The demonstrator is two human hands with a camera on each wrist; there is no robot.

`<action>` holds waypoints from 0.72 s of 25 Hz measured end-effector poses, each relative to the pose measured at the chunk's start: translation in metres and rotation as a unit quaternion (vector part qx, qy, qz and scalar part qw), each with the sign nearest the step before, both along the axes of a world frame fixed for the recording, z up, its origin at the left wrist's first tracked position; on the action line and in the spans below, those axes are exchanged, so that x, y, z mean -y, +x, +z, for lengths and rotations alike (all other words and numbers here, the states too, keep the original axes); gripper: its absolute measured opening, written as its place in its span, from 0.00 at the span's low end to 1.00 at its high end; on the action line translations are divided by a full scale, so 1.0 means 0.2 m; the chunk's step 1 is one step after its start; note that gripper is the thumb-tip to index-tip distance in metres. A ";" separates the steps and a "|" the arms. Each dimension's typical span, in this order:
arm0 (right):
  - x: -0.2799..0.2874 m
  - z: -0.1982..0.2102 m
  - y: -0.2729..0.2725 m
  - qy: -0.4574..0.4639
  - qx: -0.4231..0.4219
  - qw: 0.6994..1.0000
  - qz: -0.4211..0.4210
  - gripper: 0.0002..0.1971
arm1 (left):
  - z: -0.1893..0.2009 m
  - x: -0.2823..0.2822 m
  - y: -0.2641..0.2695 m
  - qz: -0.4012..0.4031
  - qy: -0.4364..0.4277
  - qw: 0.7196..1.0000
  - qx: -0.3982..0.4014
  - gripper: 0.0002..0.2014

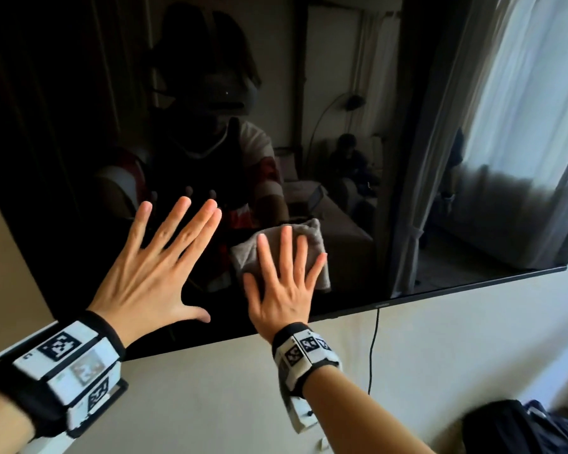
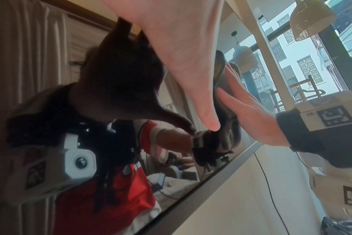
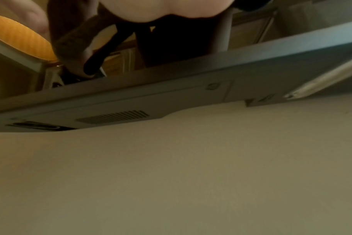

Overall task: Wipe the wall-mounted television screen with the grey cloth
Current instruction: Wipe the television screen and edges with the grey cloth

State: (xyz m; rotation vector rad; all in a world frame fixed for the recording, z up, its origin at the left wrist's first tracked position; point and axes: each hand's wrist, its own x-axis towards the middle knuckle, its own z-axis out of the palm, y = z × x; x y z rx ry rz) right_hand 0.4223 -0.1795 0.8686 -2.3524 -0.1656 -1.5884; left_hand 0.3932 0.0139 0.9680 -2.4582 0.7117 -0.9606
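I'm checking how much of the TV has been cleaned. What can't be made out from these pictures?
- Head view: the black wall-mounted television screen is cut off at the top and left edges; reflections mask any smears.
- Head view: the spread right hand covers much of the folded grey cloth.
- Right wrist view: blurred, showing mostly the television's underside.

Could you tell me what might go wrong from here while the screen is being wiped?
1. The left hand is spread bare at the television screen beside the grey cloth; if it touches, it could leave fresh fingerprints.
2. The right hand only presses the cloth flat with straight fingers, so the cloth may slip or bunch up.
3. A black cable hangs below the bottom edge; a low stroke might snag it.
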 end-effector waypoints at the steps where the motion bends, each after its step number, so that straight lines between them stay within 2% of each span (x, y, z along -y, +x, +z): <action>1: 0.01 0.00 0.00 -0.028 -0.003 1.000 0.005 0.37 | -0.01 0.02 0.01 -0.009 0.003 1.000 -0.007 0.78; 3: 0.12 -0.02 0.01 -0.081 0.002 0.997 -0.005 0.35 | -0.03 0.07 0.02 -0.022 0.007 1.000 -0.017 0.77; 5: 0.27 -0.03 0.02 -0.088 0.009 0.996 -0.030 0.33 | -0.05 0.15 0.03 -0.030 0.001 0.999 -0.021 0.76; 15: 1.05 -0.05 0.07 -0.004 -0.004 0.997 -0.075 0.36 | -0.09 0.68 0.09 -0.063 0.004 0.998 0.029 0.71; 18: 1.23 -0.03 0.08 0.059 -0.006 0.995 -0.086 0.36 | -0.11 0.78 0.11 -0.056 -0.006 0.998 0.034 0.71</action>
